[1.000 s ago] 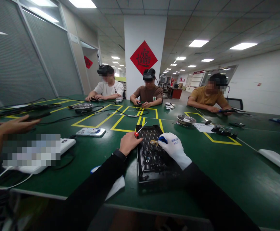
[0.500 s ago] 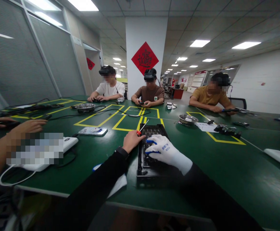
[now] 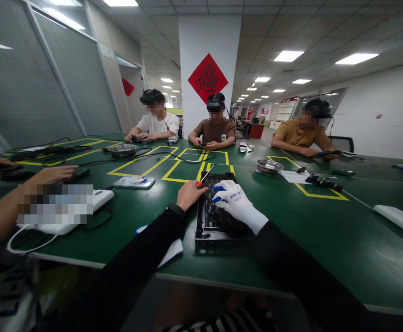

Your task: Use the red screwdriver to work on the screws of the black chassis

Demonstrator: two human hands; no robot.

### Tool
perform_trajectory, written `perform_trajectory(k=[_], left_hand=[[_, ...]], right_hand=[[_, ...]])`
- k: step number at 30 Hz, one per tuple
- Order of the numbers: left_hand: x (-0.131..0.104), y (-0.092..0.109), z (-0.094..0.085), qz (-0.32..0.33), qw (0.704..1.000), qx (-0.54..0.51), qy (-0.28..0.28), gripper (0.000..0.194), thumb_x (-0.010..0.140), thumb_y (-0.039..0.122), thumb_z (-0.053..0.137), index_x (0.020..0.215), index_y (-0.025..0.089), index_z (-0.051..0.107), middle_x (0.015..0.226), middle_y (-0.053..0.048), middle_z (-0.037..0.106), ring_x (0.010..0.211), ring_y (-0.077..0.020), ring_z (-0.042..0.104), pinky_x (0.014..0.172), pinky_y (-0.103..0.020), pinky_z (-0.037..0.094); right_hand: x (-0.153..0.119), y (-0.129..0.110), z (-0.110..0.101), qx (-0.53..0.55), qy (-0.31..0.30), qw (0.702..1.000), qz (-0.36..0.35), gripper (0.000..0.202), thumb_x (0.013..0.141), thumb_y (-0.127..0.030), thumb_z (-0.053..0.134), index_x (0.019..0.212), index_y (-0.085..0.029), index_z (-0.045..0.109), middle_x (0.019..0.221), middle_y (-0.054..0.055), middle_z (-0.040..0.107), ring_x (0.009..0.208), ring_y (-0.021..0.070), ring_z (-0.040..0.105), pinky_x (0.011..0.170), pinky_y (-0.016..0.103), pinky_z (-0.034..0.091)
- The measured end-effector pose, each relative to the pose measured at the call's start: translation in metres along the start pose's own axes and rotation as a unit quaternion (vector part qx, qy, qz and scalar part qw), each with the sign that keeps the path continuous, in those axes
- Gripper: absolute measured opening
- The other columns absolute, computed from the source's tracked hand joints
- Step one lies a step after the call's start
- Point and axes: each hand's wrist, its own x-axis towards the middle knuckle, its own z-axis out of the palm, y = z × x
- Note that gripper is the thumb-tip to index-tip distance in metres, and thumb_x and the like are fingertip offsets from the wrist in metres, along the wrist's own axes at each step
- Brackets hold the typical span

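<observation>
A black rectangular plastic housing, with ribs and small recesses inside, lies lengthwise in front of me on the green table. My left hand, bare, is closed around a screwdriver at the housing's left edge. Its red handle end shows, and its metal shaft points up and away to the right. My right hand, in a white glove with blue fingertips, reaches over the housing's right side. Thumb and forefinger are apart and bent down towards the inside. The other fingers are partly hidden, and I see nothing held between them.
A white cloth glove lies left of the housing. Further left are a phone, a white power bank and a co-worker's hand. Metal dishes and black clips stand beyond. Three people sit across the table.
The view has shifted slightly, so the table appears a little higher. My right hand has moved slightly over the housing; my left hand keeps the screwdriver at the same edge.
</observation>
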Motion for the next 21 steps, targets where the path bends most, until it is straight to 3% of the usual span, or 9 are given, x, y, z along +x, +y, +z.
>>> perform_trajectory(k=[3, 6, 9, 13, 17, 21], left_hand=[[0.000, 0.001, -0.002, 0.003, 1.000, -0.004, -0.005, 0.046, 0.071, 0.062, 0.047, 0.074, 0.018, 0.057, 0.077, -0.006, 0.061, 0.068, -0.0167, 0.054, 0.054, -0.023, 0.029], [0.000, 0.001, -0.004, 0.006, 1.000, -0.006, -0.010, 0.044, 0.072, 0.061, 0.047, 0.073, 0.018, 0.057, 0.077, -0.006, 0.061, 0.068, -0.0170, 0.054, 0.055, -0.023, 0.031], [0.000, 0.002, -0.004, 0.004, 1.000, -0.012, -0.021, 0.040, 0.071, 0.058, 0.051, 0.073, 0.018, 0.058, 0.077, -0.006, 0.062, 0.070, -0.0173, 0.055, 0.056, -0.023, 0.032], [0.000, 0.001, -0.002, 0.008, 0.999, -0.017, -0.027, 0.033, 0.070, 0.051, 0.056, 0.073, 0.019, 0.058, 0.077, -0.005, 0.062, 0.072, -0.0173, 0.056, 0.058, -0.022, 0.034], [-0.001, 0.001, -0.002, 0.019, 0.999, -0.021, -0.023, 0.027, 0.072, 0.046, 0.054, 0.071, 0.019, 0.057, 0.079, -0.005, 0.062, 0.073, -0.0174, 0.056, 0.058, -0.023, 0.034], [-0.002, 0.003, -0.004, -0.001, 0.999, -0.019, -0.028, 0.030, 0.074, 0.048, 0.052, 0.075, 0.019, 0.058, 0.082, -0.006, 0.063, 0.075, -0.0182, 0.056, 0.059, -0.023, 0.036]], right_hand=[[-0.003, 0.007, 0.000, -0.020, -0.013, 0.999, 0.035, 0.018, 0.080, -0.028, 0.053, 0.092, -0.026, 0.066, 0.116, 0.006, 0.053, 0.109, 0.0242, 0.040, 0.088, 0.040, 0.034], [-0.008, 0.019, -0.002, -0.033, 0.032, 0.994, 0.097, 0.029, 0.083, -0.021, 0.047, 0.108, -0.027, 0.060, 0.118, 0.006, 0.052, 0.108, 0.0230, 0.042, 0.088, 0.038, 0.035], [-0.016, 0.032, -0.006, -0.040, 0.046, 0.988, 0.144, 0.032, 0.083, -0.027, 0.046, 0.113, -0.024, 0.057, 0.116, 0.008, 0.053, 0.105, 0.0230, 0.044, 0.088, 0.038, 0.035], [-0.024, 0.043, -0.003, -0.061, 0.017, 0.987, 0.145, 0.031, 0.078, -0.042, 0.053, 0.098, -0.023, 0.064, 0.117, 0.008, 0.052, 0.109, 0.0252, 0.040, 0.090, 0.040, 0.034], [-0.020, 0.047, 0.005, -0.063, 0.003, 0.988, 0.142, 0.020, 0.074, -0.040, 0.058, 0.079, -0.023, 0.067, 0.113, 0.007, 0.054, 0.110, 0.0261, 0.039, 0.089, 0.041, 0.034], [-0.012, 0.039, -0.005, -0.032, 0.071, 0.985, 0.152, 0.015, 0.073, -0.034, 0.058, 0.076, -0.021, 0.065, 0.110, 0.007, 0.055, 0.109, 0.0261, 0.041, 0.088, 0.042, 0.034]])
